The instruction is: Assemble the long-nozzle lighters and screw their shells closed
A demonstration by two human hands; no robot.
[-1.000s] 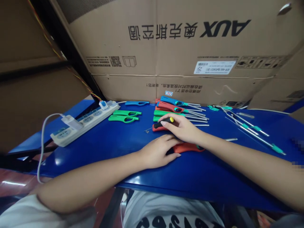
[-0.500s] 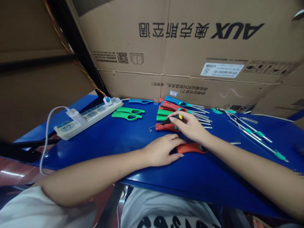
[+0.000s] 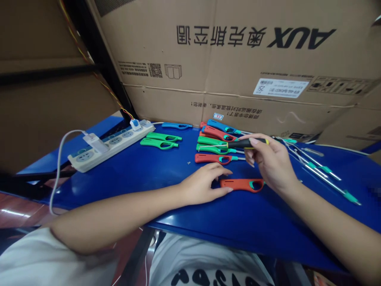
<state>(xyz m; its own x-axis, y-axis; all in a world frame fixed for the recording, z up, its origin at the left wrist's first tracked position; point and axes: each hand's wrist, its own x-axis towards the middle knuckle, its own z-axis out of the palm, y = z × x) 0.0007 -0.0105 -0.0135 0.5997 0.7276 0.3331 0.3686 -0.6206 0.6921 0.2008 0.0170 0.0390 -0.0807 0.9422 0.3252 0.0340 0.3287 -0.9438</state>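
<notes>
My right hand (image 3: 272, 159) is closed around the black and yellow handle of a screwdriver (image 3: 242, 143), whose thin metal shaft points left over the green lighters. Below it, an orange long-nosed lighter (image 3: 241, 184) lies on the blue table (image 3: 125, 190). My left hand (image 3: 204, 184) rests on the table at that lighter's left end, thumb and fingers apart, with the thumb tip at its lower edge. A few tiny screws (image 3: 188, 162) lie beyond my left hand. Further back is a row of lighters, among them a red one (image 3: 214, 159), a green one (image 3: 211, 148) and a blue one (image 3: 218, 125).
Green handles (image 3: 159, 143) and a blue handle (image 3: 177, 126) without metal tubes lie left of the row. A white power strip (image 3: 113, 145) with plugs stands at the left. Loose metal tubes (image 3: 324, 178) with teal ends lie right. A cardboard box (image 3: 232, 59) walls off the back.
My right hand has moved right and lifted with the screwdriver, away from the tiny screws, which now lie loose on the table. My left hand has barely moved; its fingers are a little more spread.
</notes>
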